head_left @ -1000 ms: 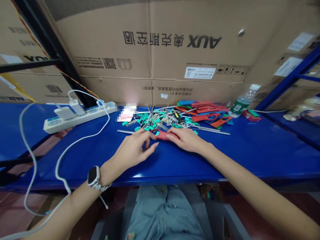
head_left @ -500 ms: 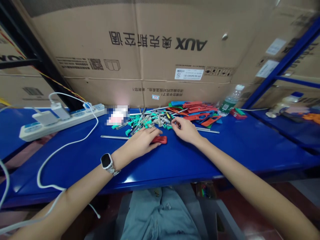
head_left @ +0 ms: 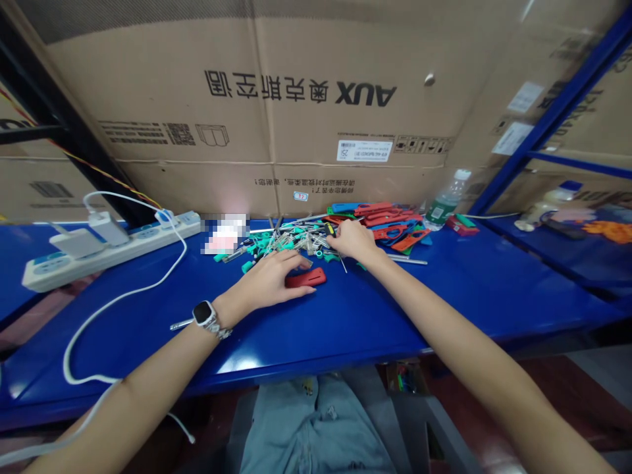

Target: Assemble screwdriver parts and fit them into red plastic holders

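Note:
My left hand (head_left: 274,280) lies on the blue table with its fingers curled around a red plastic handle (head_left: 312,278), thumb along the near edge. Under the left wrist a thin metal rod (head_left: 181,324) pokes out; my hand hides whether it joins the red handle. My right hand (head_left: 353,239) is at the right side of a pile of small green-and-metal parts (head_left: 291,238), fingertips bent down and pinched together. A black-and-yellow piece (head_left: 330,230) shows right at those fingertips. A thin metal pin (head_left: 344,263) sticks out below them; what the fingers grip is hidden.
Red, blue and green plastic pieces (head_left: 390,224) lie heaped behind my right hand, beside a water bottle (head_left: 441,204) and a small red box (head_left: 463,225). A power strip (head_left: 133,238) with chargers and a white cable (head_left: 143,284) takes up the left. Cardboard (head_left: 301,125) stands behind.
My right hand has moved up and left, deeper over the pile. The metal rod on the left has swung toward me, under my wrist. The view has shifted slightly.

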`<action>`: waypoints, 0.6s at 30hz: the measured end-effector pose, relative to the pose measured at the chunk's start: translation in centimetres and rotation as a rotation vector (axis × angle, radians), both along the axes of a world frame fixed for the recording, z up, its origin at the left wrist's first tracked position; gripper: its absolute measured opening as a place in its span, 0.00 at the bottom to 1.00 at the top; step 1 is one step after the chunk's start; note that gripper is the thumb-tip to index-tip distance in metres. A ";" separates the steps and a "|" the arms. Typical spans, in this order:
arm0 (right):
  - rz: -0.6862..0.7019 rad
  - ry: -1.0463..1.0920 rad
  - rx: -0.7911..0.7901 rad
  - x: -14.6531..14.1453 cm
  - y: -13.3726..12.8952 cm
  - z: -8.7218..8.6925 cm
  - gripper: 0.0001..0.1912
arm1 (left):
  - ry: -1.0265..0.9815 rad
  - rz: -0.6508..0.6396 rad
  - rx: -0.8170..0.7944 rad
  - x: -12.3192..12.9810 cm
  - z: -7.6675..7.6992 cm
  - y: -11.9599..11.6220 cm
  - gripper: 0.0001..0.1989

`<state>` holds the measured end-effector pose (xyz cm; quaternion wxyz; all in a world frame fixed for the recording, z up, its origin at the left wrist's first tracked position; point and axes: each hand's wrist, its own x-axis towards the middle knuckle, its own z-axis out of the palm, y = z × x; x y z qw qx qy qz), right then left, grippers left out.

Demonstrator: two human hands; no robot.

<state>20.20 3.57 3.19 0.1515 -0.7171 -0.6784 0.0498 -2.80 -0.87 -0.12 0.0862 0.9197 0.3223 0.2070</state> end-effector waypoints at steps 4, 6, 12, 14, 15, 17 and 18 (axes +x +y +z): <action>0.106 0.373 0.089 -0.5 -0.5 0.8 0.14 | -0.177 -0.016 0.029 -1.9 0.8 -0.2 0.15; 0.228 0.734 0.077 -1.4 -0.6 0.9 0.13 | -0.303 0.065 0.046 -2.8 1.4 -0.1 0.15; 0.460 1.241 0.048 -5.6 -1.1 -0.8 0.26 | -0.387 0.220 -0.040 -4.8 1.7 0.4 0.14; 0.494 1.268 0.043 -6.3 -1.4 -1.6 0.28 | -0.328 0.199 -0.100 -4.9 1.5 0.3 0.13; 0.503 1.270 0.035 -6.4 -1.6 -2.0 0.27 | -0.306 0.190 -0.121 -4.9 1.5 0.2 0.12; 0.522 1.264 0.017 -6.5 -2.0 -2.7 0.25 | -0.298 0.194 -0.125 -4.9 1.5 0.1 0.12; 0.531 1.260 0.015 -6.4 -2.2 -3.1 0.24 | -0.306 0.207 -0.111 -5.0 1.5 0.1 0.11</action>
